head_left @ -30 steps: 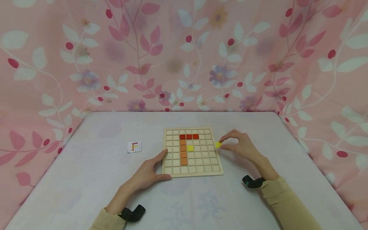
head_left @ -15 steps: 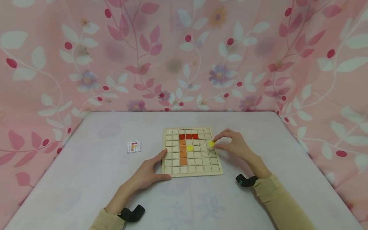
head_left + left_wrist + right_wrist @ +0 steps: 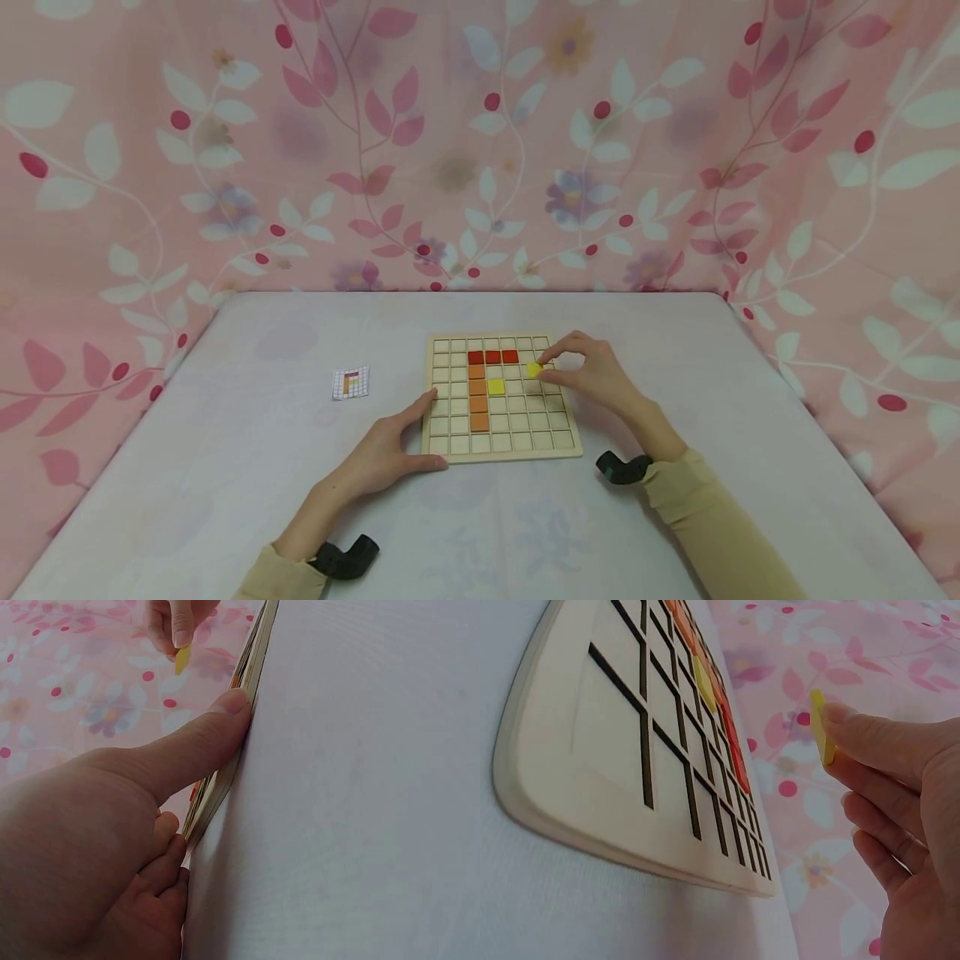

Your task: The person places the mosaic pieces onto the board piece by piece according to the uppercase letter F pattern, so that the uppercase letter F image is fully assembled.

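A square wooden grid board (image 3: 525, 443) lies flat on the table. In its cells sit three red tiles (image 3: 492, 357), a column of several orange tiles (image 3: 478, 403) and one yellow tile (image 3: 496, 387). Between thumb and fingertips my right hand (image 3: 592, 367) pinches another yellow tile (image 3: 534, 369), held above the board's right part. The right wrist view shows this pinched tile (image 3: 822, 727) on edge, apart from the board. My left hand (image 3: 384, 450) rests against the board's near left corner, thumb at the front edge and a finger at the left edge.
A small paper card (image 3: 351, 383) with a printed coloured grid lies left of the board. The table (image 3: 247, 433) has a pale cloth, and a pink floral curtain (image 3: 480, 150) hangs behind it. Each wrist wears a black device (image 3: 347, 557).
My right hand has moved left with the yellow tile, from beside the board's right edge to over its right columns. The left hand and the board have stayed put.
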A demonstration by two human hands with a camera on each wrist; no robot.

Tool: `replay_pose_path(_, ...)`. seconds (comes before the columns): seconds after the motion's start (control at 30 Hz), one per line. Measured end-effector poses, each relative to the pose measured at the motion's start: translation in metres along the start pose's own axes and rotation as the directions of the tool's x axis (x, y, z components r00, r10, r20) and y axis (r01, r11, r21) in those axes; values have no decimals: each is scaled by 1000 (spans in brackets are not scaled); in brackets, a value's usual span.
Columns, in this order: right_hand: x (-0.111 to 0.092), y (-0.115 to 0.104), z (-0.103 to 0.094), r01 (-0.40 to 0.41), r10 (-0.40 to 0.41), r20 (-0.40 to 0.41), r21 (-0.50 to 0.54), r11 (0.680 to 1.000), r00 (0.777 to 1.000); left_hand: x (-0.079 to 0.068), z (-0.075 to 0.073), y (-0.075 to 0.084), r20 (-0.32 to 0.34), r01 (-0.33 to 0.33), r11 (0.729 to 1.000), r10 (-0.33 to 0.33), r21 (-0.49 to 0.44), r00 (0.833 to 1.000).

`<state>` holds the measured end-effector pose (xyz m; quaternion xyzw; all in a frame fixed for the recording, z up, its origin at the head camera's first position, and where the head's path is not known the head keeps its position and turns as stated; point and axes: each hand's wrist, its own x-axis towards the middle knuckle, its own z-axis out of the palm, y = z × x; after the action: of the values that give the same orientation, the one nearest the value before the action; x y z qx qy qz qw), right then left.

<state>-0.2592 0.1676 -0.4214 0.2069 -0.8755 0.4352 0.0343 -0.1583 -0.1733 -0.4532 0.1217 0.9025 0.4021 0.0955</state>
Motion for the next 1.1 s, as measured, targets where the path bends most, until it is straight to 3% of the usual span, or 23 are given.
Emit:
replay_pose_path(0.33, 1, -6, 18, 11, -11, 22, 14, 1000, 1000, -1, 0, 1, 9, 1, 1000, -1, 2, 1000)
replay_pose_path(0.57, -1, -3, 32, -27, 27, 31, 6, 1000, 999, -1, 0, -1, 11, -6, 1000, 6, 7, 1000)
replay_pose_path(0.9, -3, 7, 46, 8, -8, 26, -8, 1000, 1000, 0, 0, -2, 9, -8, 1000, 8, 2, 1000)
replay_pose_path(1.1, -4, 13, 50, 77, -77, -1, -19, 997, 997, 1, 1, -3, 7, -12, 1000, 12, 10, 1000)
